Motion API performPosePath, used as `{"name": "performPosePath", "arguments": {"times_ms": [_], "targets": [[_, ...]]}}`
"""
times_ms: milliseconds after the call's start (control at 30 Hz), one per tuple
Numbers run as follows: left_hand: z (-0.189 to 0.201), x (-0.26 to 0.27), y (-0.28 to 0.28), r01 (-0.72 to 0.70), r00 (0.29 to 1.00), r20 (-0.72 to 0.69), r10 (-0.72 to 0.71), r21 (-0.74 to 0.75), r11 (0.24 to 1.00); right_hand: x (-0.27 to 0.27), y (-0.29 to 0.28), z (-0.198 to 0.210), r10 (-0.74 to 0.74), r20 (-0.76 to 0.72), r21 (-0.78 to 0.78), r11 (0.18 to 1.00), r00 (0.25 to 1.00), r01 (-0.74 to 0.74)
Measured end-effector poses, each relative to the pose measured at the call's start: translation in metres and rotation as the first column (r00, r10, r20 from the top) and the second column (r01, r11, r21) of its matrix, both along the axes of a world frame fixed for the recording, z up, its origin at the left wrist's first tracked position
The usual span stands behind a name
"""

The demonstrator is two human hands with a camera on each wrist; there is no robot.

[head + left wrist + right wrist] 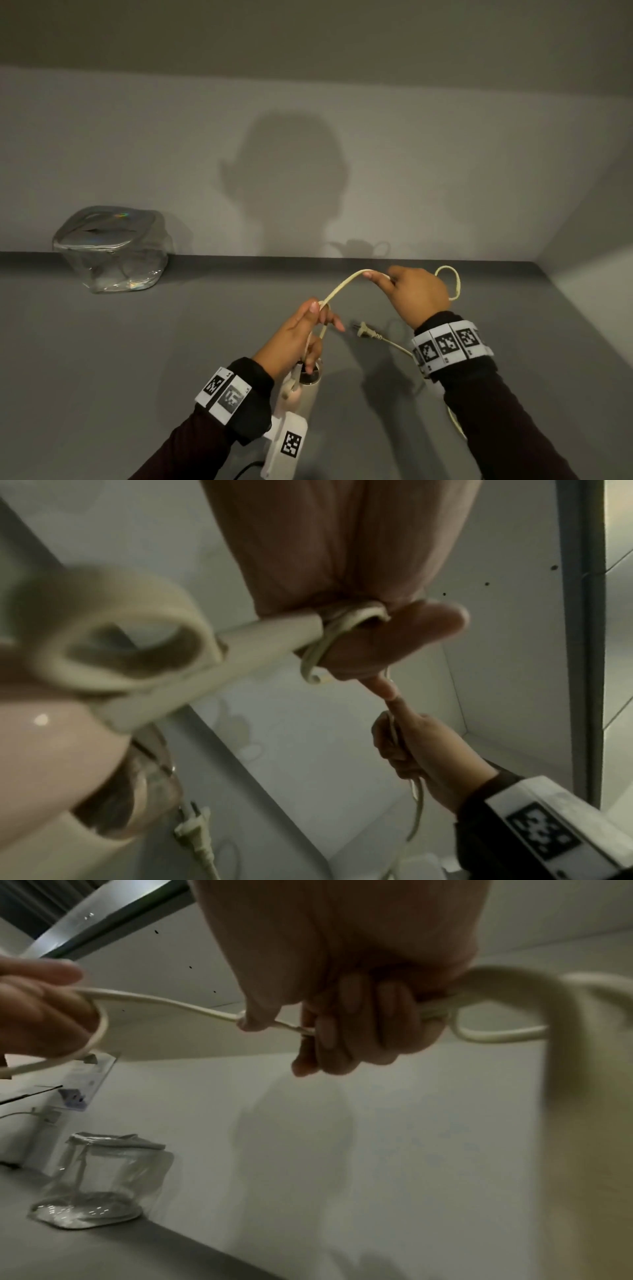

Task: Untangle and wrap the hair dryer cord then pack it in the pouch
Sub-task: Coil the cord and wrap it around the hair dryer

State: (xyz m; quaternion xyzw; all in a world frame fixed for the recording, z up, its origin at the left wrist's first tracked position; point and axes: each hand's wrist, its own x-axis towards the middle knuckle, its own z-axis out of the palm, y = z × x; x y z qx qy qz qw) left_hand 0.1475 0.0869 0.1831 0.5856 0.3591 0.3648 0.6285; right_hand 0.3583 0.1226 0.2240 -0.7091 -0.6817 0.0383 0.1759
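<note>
A cream hair dryer (306,383) is held up near the front middle of the table, its barrel under my left hand (301,335). That hand pinches the cream cord (342,286) between thumb and forefinger, a loop of it wound round the fingers (346,623). From there the cord arches right to my right hand (416,291), which grips it in a fist (352,1026). Behind the right hand a small loop (452,281) sticks out. The plug (364,331) hangs between both wrists. The clear pouch (113,250) stands at the back left.
The grey table (137,342) ends at a pale wall (342,154) behind and another on the right. Slack cord (457,423) trails down under my right forearm. A wall socket with a plugged cable (51,1112) shows left of the pouch in the right wrist view.
</note>
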Motion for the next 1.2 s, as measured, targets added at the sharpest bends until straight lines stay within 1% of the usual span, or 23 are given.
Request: {"name": "performPosePath", "arguments": {"times_ms": [33,67,100,167,200,233,267,300,367,400,433,467,500,567,600,667,700,767,900,967,1100,1167,1200], "targets": [[0.0,0.001,-0.001,0.021,0.999,0.037,-0.02,-0.022,1.0,-0.003,0.001,-0.004,-0.021,-0.066,-0.012,1.0,0.998,0.02],[-0.001,0.001,0.0,0.033,0.996,0.088,-0.028,-0.055,0.998,-0.007,0.003,-0.01,-0.018,-0.196,-0.017,1.0,0.98,0.015],[-0.002,0.001,0.001,0.04,0.989,0.145,-0.026,-0.093,0.995,-0.013,0.004,-0.016,0.004,-0.351,-0.015,1.0,0.936,-0.01],[-0.002,-0.002,0.005,0.056,0.974,0.227,-0.019,-0.154,0.986,-0.021,0.008,-0.033,0.067,-0.602,0.045,0.998,0.796,-0.05],[-0.002,-0.003,0.006,0.066,0.969,0.247,-0.021,-0.174,0.983,-0.025,0.009,-0.04,0.074,-0.683,0.079,0.996,0.727,-0.027],[-0.002,-0.005,0.008,0.077,0.966,0.258,-0.027,-0.188,0.979,-0.027,0.009,-0.044,0.062,-0.717,0.092,0.996,0.694,0.006],[-0.002,-0.006,0.01,0.089,0.964,0.264,-0.034,-0.199,0.976,-0.029,0.01,-0.047,0.046,-0.716,0.087,0.996,0.696,0.024],[-0.003,-0.008,0.011,0.101,0.962,0.268,-0.043,-0.206,0.973,-0.032,0.011,-0.047,0.028,-0.682,0.062,0.998,0.731,0.02],[-0.003,-0.01,0.013,0.104,0.96,0.276,-0.043,-0.209,0.972,-0.037,0.012,-0.049,0.031,-0.5,-0.048,0.997,0.866,-0.063],[-0.003,-0.011,0.014,0.088,0.961,0.276,-0.027,-0.211,0.974,-0.042,0.01,-0.051,0.075,-0.381,-0.112,0.986,0.921,-0.127],[-0.003,-0.012,0.016,0.068,0.961,0.276,-0.007,-0.212,0.975,-0.047,0.006,-0.052,0.139,-0.28,-0.149,0.971,0.95,-0.187],[-0.003,-0.014,0.018,0.039,0.962,0.272,0.021,-0.212,0.977,-0.051,0.002,-0.057,0.202,-0.219,-0.166,0.956,0.955,-0.24],[-0.004,-0.016,0.021,0.007,0.962,0.267,0.05,-0.209,0.978,-0.054,-0.005,-0.063,0.248,-0.2,-0.172,0.944,0.948,-0.283],[-0.004,-0.02,0.026,-0.059,0.958,0.262,0.114,-0.207,0.976,-0.057,-0.021,-0.077,0.318,-0.223,-0.203,0.909,0.921,-0.363],[-0.004,-0.022,0.028,-0.088,0.955,0.261,0.142,-0.209,0.974,-0.056,-0.029,-0.084,0.34,-0.239,-0.249,0.884,0.91,-0.396],[-0.006,-0.024,0.031,-0.126,0.949,0.257,0.182,-0.217,0.968,-0.053,-0.044,-0.093,0.354,-0.215,-0.329,0.851,0.91,-0.409],[-0.007,-0.024,0.032,-0.133,0.948,0.257,0.19,-0.224,0.965,-0.05,-0.049,-0.097,0.362,-0.185,-0.33,0.853,0.914,-0.405],[-0.01,-0.022,0.032,-0.128,0.948,0.258,0.187,-0.227,0.965,-0.046,-0.057,-0.101,0.354,-0.192,-0.309,0.863,0.915,-0.399],[-0.011,-0.008,0.031,-0.167,0.949,0.234,0.212,-0.196,0.966,-0.046,-0.06,-0.097,0.349,-0.298,-0.2,0.887,0.888,-0.416],[-0.008,-0.002,0.031,-0.185,0.957,0.192,0.215,-0.165,0.969,-0.045,-0.058,-0.086,0.378,-0.3,-0.168,0.883,0.876,-0.438],[-0.007,0.004,0.027,-0.158,0.977,0.129,0.171,-0.105,0.982,-0.042,-0.056,-0.056,0.465,-0.265,-0.122,0.852,0.845,-0.508],[-0.009,0.008,0.025,-0.146,0.986,0.077,0.149,-0.052,0.988,-0.044,-0.058,-0.047,0.432,-0.321,-0.055,0.88,0.843,-0.472],[-0.009,0.01,0.024,-0.14,0.989,0.053,0.141,-0.02,0.99,-0.046,-0.059,-0.044,0.391,-0.386,-0.04,0.898,0.836,-0.439]]}}
